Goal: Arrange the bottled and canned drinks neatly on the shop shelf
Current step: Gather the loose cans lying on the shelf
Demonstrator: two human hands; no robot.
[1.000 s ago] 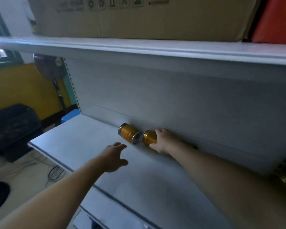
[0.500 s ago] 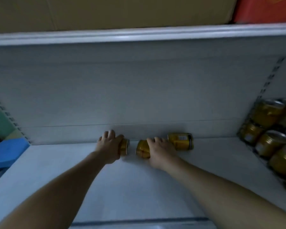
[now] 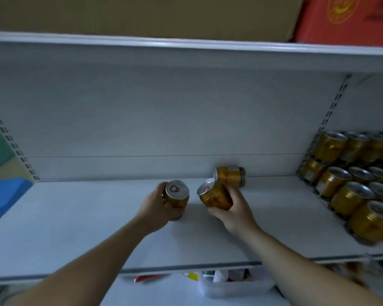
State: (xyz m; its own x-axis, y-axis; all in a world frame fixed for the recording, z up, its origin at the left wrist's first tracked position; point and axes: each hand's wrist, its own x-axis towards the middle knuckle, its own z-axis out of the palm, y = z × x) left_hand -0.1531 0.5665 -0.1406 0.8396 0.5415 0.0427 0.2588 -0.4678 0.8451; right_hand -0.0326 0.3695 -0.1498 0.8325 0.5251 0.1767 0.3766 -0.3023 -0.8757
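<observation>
My left hand grips a gold can that stands upright on the white shelf, its silver top facing me. My right hand holds a second gold can, tilted with its top toward the upper left and lifted just off the shelf. A third gold can lies on its side against the back panel, just behind my right hand.
Several gold cans stand stacked in rows at the right end of the shelf. A cardboard box and a red box sit on the shelf above. A blue stool is at left. Small items lie on the lower shelf.
Both hands have picked up the cans that lay on their sides. The left can now stands upright and the right one is tilted up. The camera has swung further right.
</observation>
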